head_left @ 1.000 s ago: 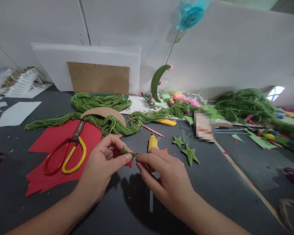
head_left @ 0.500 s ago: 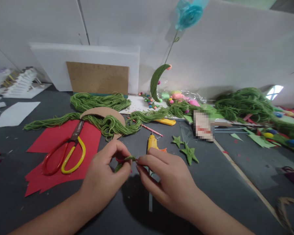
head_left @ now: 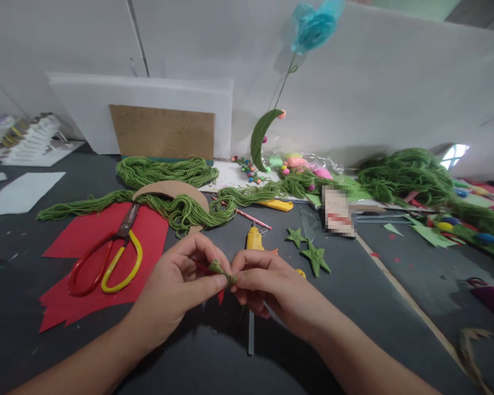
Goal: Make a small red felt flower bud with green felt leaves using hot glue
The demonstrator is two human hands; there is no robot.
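My left hand point(head_left: 175, 288) is closed in a pinch on a small red paper piece point(head_left: 221, 297) partly wrapped in green yarn point(head_left: 216, 267). My right hand point(head_left: 282, 288) meets it fingertip to fingertip, its thumb and forefinger closed on the yarn at the piece's right end. Fingers cover most of the piece, so its full outline is hidden. Just beyond my right hand lies a yellow glue gun point(head_left: 254, 239), with a clear glue stick point(head_left: 251, 336) poking out toward me. Two green yarn-covered stars, a small star point(head_left: 296, 237) and a larger star point(head_left: 316, 258), rest to its right.
Scissors point(head_left: 127, 225) with red and yellow handles lie on red paper point(head_left: 156, 241) at left. Behind are green yarn skeins point(head_left: 168, 171), curved cardboard point(head_left: 170, 189), a yellow cutter point(head_left: 276, 205) and a pencil point(head_left: 253, 219). A green crescent point(head_left: 260, 140) stands under a blue flower point(head_left: 316, 27).
The piece has turned in my left fingers, its red tip now pointing down. My right fingers have curled in and closed up against the left ones. The view has shifted slightly.
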